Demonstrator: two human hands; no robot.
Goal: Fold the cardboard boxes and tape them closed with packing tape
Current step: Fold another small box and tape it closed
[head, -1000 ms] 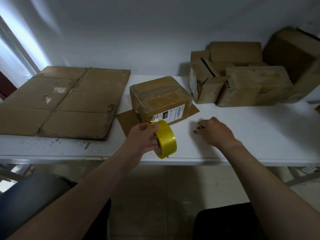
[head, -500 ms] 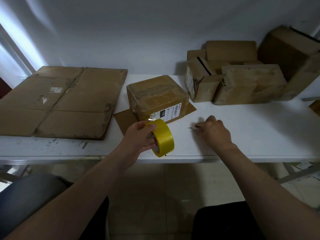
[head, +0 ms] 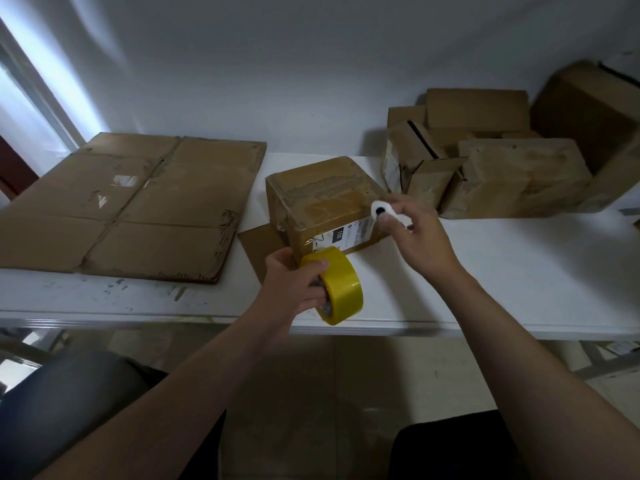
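Now: both hands are busy above the front of the white table [head: 502,278].
The yellow roll of packing tape [head: 341,287] sits in the left hand [head: 294,289], whose fingers [head: 318,265] are curled over its rim and into its core, just in front of the taped brown cardboard box [head: 322,199]. The right hand [head: 420,237] pinches a small white object with a black spot [head: 380,210] at its fingertips, raised beside the box's right corner. A flattened cardboard sheet [head: 138,202] lies to the left, and more cardboard boxes [head: 519,174] are piled far right.

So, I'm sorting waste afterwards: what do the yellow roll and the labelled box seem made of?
Yellow roll: likely glossy plastic tape, going by its sheen. Labelled box: brown cardboard, matte, with shiny clear tape reflecting light over its top.
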